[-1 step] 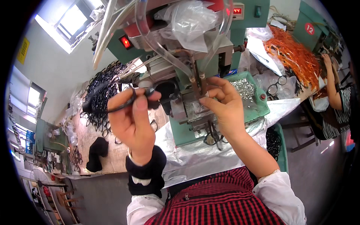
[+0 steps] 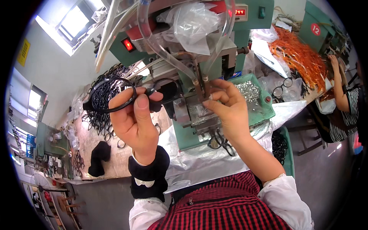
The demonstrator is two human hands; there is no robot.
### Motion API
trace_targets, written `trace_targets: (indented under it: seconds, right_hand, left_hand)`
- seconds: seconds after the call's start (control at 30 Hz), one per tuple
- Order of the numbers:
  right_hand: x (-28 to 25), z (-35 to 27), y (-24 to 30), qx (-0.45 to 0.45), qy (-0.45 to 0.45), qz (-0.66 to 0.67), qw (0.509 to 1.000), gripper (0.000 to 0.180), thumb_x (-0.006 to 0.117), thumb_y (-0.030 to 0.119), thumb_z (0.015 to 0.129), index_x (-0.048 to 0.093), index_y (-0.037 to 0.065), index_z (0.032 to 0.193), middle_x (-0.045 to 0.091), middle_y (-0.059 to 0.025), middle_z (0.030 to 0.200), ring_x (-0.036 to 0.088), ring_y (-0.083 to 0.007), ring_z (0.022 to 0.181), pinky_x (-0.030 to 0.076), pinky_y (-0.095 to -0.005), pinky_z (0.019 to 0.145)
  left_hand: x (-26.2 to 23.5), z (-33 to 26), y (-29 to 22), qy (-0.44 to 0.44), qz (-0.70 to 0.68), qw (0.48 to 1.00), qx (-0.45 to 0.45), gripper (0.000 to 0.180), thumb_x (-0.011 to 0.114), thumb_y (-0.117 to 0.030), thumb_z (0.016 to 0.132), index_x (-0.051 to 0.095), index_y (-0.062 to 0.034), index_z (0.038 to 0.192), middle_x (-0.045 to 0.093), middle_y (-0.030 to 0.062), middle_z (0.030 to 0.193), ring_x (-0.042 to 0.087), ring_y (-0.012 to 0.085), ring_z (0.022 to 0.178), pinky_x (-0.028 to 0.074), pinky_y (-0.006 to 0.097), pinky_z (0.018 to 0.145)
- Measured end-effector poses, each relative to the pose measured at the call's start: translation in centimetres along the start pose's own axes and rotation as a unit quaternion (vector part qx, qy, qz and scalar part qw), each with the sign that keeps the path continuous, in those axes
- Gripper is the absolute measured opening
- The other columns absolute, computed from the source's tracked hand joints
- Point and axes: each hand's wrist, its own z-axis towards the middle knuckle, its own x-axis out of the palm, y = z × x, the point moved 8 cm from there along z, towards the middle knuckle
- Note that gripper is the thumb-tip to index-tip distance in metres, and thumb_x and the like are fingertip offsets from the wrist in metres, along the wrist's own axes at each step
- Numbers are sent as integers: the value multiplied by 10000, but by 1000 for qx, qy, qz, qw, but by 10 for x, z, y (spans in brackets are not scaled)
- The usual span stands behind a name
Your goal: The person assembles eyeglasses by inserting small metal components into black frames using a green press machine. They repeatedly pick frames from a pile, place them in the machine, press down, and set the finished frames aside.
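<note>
My left hand [image 2: 134, 119] is raised in front of a green bench machine [image 2: 188, 140] and grips a black eyeglass frame [image 2: 111, 96] by its bridge, between thumb and fingers, with one round rim sticking out to the left. My right hand [image 2: 230, 111] reaches to the machine's vertical tool [image 2: 201, 86], fingertips pinched together at the metal fixture [image 2: 195, 113]. Whether anything small sits between those fingers is hidden. A green tray of small shiny metal parts [image 2: 249, 90] lies just behind the right hand.
Black frames [image 2: 101, 115] are heaped on the bench at left, orange ones [image 2: 303, 57] at back right. Clear tubes [image 2: 165, 50] and a plastic bag [image 2: 191, 23] hang overhead. Silver sheeting [image 2: 199, 161] covers the bench edge. Another person [image 2: 341, 96] sits at right.
My left hand has turned the black frame, so its round rim now faces the camera instead of showing edge-on. The right hand stays at the machine's tool.
</note>
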Motion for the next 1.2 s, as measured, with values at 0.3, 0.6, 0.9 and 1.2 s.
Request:
trace_targets:
  seconds: [0.3, 0.6, 0.9, 1.2]
  right_hand:
    - [-46, 5, 27, -90, -4, -286, 954, 501, 658, 5, 795, 577, 35, 1289, 640, -82, 1212, 604, -193, 1134, 445, -325, 1006]
    - [-160, -20, 13, -181, -154, -635, 735, 246, 705, 45, 763, 709, 70, 1008, 612, -189, 1244, 533, -335, 1242, 388, -403, 1064]
    - [-148, -27, -2, -230, -120, -681, 684, 144, 727, 63, 772, 689, 24, 905, 656, -181, 1101, 589, -341, 1122, 416, -419, 1042]
    - [-123, -14, -1, -194, -133, -435, 869, 147, 636, 36, 909, 678, -9, 1043, 688, -66, 1000, 624, -149, 921, 467, -276, 868]
  left_hand:
    - [67, -125, 6, 311, -300, 689, -583, 264, 438, -231, 1030, 484, 3, 1142, 618, 145, 672, 584, 228, 462, 461, 295, 446]
    - [86, -144, 38, 268, -329, 652, -628, 304, 377, -262, 1053, 486, 11, 1132, 643, 191, 670, 537, 215, 429, 414, 295, 401]
    - [40, -186, 39, 355, -323, 657, -581, 276, 450, -266, 1052, 541, -18, 1133, 686, 115, 892, 649, 162, 760, 505, 268, 626]
    - [-184, -61, 89, -4, 573, 813, -101, 128, 744, -188, 794, 713, -68, 828, 640, 125, 1126, 551, 315, 1091, 412, 411, 962]
